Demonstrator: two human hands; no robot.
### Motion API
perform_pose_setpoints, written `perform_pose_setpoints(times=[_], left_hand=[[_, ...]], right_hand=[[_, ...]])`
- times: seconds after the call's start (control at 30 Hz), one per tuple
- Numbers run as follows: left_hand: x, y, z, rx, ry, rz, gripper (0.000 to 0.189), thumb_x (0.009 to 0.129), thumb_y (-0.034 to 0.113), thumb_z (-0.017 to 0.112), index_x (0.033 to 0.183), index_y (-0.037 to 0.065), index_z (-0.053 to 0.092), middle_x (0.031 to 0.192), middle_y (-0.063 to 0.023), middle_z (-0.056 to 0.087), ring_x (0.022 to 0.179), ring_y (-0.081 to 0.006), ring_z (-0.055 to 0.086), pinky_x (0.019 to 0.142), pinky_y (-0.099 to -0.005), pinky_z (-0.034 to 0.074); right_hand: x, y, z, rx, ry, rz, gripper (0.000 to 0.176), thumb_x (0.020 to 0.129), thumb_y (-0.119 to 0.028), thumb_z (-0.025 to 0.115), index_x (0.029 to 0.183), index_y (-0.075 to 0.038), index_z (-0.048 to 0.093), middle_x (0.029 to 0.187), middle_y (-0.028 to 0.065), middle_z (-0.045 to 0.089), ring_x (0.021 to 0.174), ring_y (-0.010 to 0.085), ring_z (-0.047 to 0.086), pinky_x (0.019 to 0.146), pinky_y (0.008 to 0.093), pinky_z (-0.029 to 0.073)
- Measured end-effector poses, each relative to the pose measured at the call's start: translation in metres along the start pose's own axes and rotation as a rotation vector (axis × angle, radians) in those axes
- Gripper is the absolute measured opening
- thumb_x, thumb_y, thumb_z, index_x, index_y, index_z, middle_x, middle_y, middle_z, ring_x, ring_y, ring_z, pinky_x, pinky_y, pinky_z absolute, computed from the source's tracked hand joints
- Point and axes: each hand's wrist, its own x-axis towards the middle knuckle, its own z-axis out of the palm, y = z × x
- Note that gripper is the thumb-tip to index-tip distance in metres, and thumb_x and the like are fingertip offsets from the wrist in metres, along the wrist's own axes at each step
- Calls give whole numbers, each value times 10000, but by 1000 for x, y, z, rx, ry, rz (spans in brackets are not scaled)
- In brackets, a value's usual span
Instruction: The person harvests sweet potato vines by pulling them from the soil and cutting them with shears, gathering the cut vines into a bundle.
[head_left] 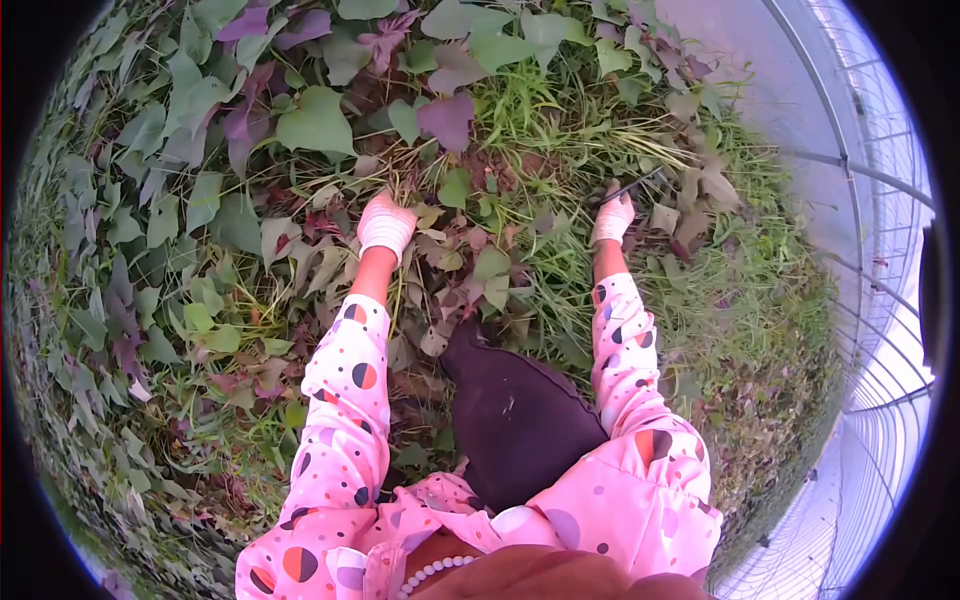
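Note:
I look down at a bed of leafy vines [300,130] with green and purple leaves. My left hand [385,225], in a white glove, is closed on a bunch of vine stems [395,185] low in the plants. My right hand [612,217], also gloved, grips the handle of a dark tool [640,186] that angles up to the right into the grass. Both arms wear pink sleeves with dots. The tool's working end is hidden among stems and dry leaves.
Grass and dry leaves [540,250] lie between my hands. My dark trouser leg [515,420] stands in the middle foreground. A translucent greenhouse wall with metal bars [850,170] curves along the right side. Dense vines [120,300] cover the ground at left.

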Motion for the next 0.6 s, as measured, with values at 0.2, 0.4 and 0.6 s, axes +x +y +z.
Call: perform_pose_setpoints(times=[0.2, 0.4, 0.6], left_hand=[[41, -51, 50, 148, -26, 155, 392, 746, 201, 636, 1050, -43, 596, 1012, -287, 623, 995, -411, 591, 869, -409, 484], [51, -66, 61, 168, -48, 186, 425, 739, 194, 627, 1085, -50, 587, 1026, -293, 618, 996, -415, 588, 880, -406, 478], [52, -64, 59, 195, -55, 221, 433, 763, 228, 633, 1089, -50, 573, 993, -273, 637, 968, -389, 607, 857, -388, 489]], right_hand=[[-22, -21, 9, -1172, -323, -267, 460, 884, -453, 493, 1135, -81, 594, 1054, 252, 610, 1010, 430, 557, 869, 423, 452], [83, -19, -23, -702, -40, -151, 514, 932, -449, 472, 963, 36, 640, 871, 219, 655, 809, 377, 602, 776, 425, 467], [95, -5, -65, -183, 109, 149, 468, 943, -473, 474, 955, -20, 594, 648, 85, 595, 465, 221, 569, 425, 378, 458]])
